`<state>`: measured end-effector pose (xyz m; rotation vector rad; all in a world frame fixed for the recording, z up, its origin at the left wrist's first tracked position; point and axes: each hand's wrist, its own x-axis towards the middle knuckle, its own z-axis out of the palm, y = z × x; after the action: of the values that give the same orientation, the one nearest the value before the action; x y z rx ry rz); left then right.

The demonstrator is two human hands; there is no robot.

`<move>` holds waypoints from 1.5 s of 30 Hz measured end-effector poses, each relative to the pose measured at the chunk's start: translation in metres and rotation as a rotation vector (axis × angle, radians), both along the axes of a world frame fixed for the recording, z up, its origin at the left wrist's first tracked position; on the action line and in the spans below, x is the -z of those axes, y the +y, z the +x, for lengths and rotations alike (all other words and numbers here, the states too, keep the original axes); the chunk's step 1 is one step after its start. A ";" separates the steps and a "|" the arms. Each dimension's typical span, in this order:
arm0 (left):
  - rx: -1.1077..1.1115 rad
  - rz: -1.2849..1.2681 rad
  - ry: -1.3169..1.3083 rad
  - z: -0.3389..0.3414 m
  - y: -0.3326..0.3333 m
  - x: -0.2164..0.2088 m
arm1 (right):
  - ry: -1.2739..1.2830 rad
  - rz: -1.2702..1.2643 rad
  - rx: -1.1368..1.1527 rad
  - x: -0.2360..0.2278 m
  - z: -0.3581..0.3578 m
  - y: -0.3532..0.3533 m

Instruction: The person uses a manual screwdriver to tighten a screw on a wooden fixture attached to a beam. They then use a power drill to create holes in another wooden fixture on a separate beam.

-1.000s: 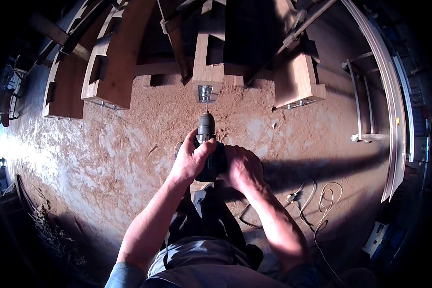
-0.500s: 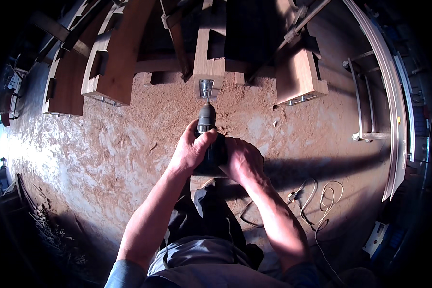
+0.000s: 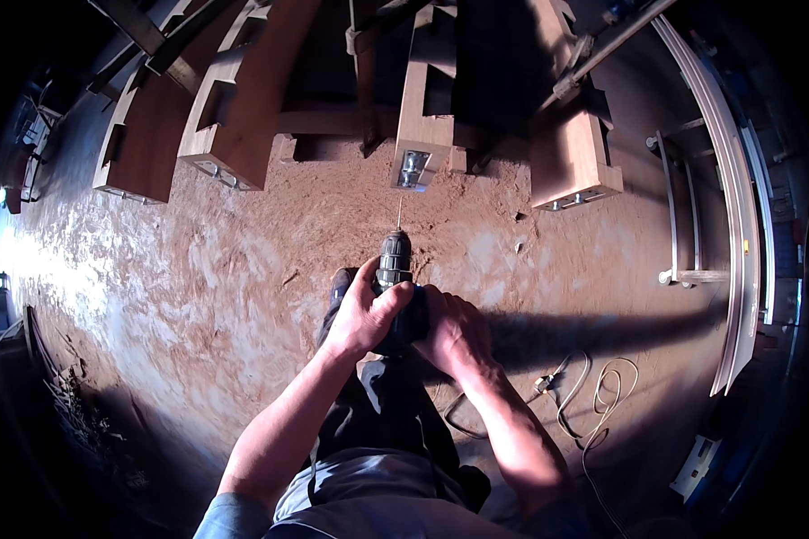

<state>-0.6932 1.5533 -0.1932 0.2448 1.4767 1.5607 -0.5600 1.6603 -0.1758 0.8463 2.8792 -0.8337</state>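
Both my hands hold a dark power drill (image 3: 395, 260) pointing away from me. My left hand (image 3: 368, 310) wraps round its front, just behind the chuck. On the right side, my right hand (image 3: 452, 332) closes round the body and handle, which it partly hides. A thin bit (image 3: 399, 212) reaches forward from the chuck, its tip apart from the wooden beam (image 3: 425, 135) ahead. Shiny metal hardware (image 3: 413, 168) is set in that beam's near end.
More notched wooden beams (image 3: 140, 175) (image 3: 229, 135) stand to the left, another wooden beam (image 3: 575, 171) to the right, with metal fittings at their ends. A cable (image 3: 602, 391) loops over the dusty floor (image 3: 270, 234) at right. Long pale strips (image 3: 737, 180) and a wheeled frame (image 3: 683, 216) are farther right.
The drill and both hands have drawn back toward me, so the bit is now clear of the metal hardware. My view has shifted slightly, and a shoe now shows beside my left hand.
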 end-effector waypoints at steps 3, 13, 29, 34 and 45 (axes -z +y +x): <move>-0.003 0.050 -0.035 -0.004 0.003 -0.005 | -0.002 0.011 0.000 -0.003 -0.006 0.003; 0.003 0.058 0.000 -0.013 0.012 -0.014 | -0.010 0.002 0.011 -0.017 -0.016 0.009; 0.015 0.013 0.005 -0.013 0.015 -0.019 | 0.017 0.019 -0.003 -0.014 -0.016 0.012; 0.019 0.008 0.014 -0.013 0.015 -0.017 | 0.026 0.022 0.005 -0.013 -0.017 0.012; 0.063 -0.056 0.049 -0.020 0.017 -0.030 | -0.008 -0.014 0.012 -0.011 -0.019 0.012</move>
<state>-0.7134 1.5707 -0.1632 0.2959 1.5337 1.4703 -0.5786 1.6720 -0.1644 0.8643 2.8607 -0.8482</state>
